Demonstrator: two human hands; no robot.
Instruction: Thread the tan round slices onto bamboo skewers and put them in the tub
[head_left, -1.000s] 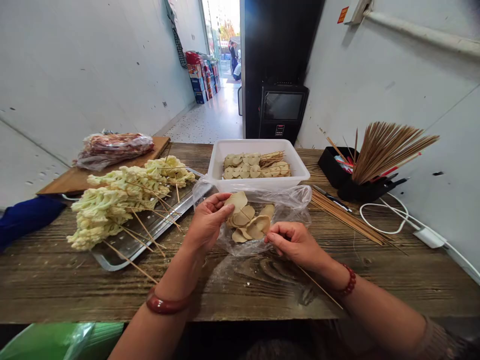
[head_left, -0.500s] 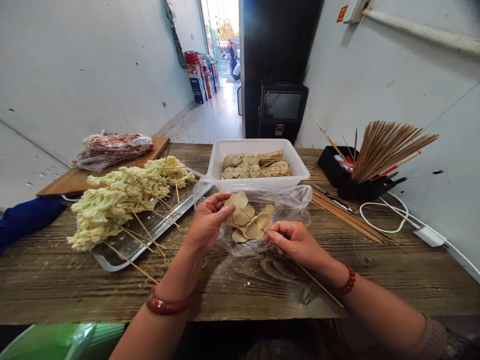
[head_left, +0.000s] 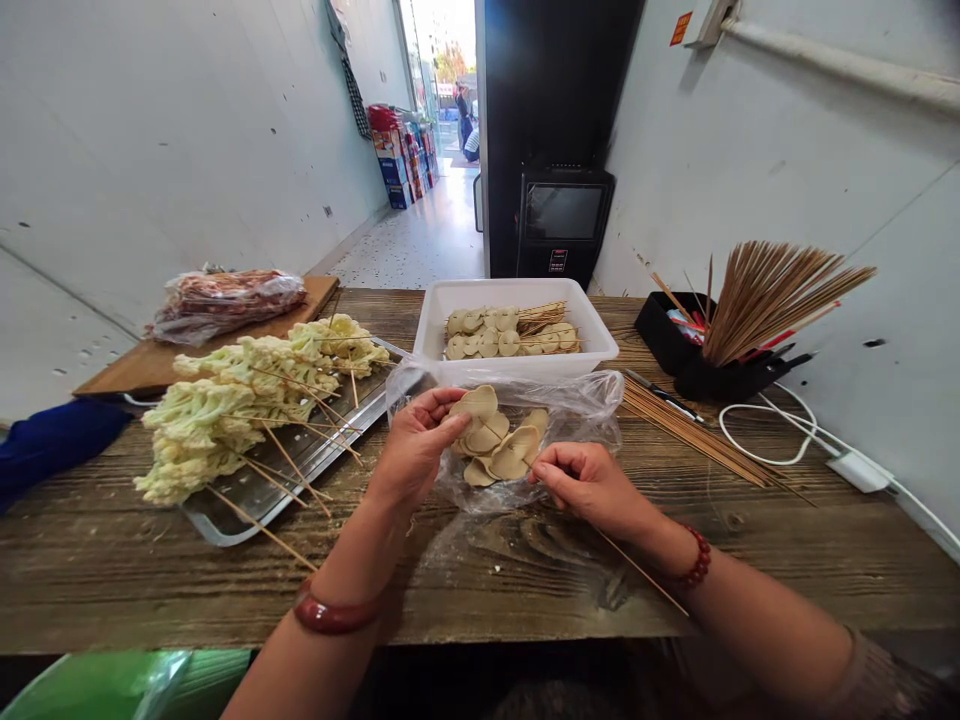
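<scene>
My left hand [head_left: 409, 450] pinches a thin round beige slice [head_left: 478, 402], which looks like potato, between thumb and fingers. In my closed right hand [head_left: 592, 485] is a thin wooden skewer [head_left: 643, 574]. Its long end slants down to the right, and its front end points up-left to the pinched slice; whether it pierces the slice I cannot tell. Beneath both hands, more loose slices [head_left: 514, 456] lie on an opened clear plastic bag [head_left: 592, 402]. Just behind the bag stands a white plastic tub [head_left: 517, 366], holding skewered slices [head_left: 487, 343].
Skewered cauliflower [head_left: 232, 400] lies on a metal tray [head_left: 221, 530] at left. Behind it, bagged meat [head_left: 232, 302] rests on a wooden board [head_left: 124, 368]. To the right are loose skewers [head_left: 690, 432], a black holder [head_left: 720, 380] full of skewers and a white cable [head_left: 772, 462].
Almost nothing differs. Both hands keep their places and holds, with only a tiny shift of the whole view.
</scene>
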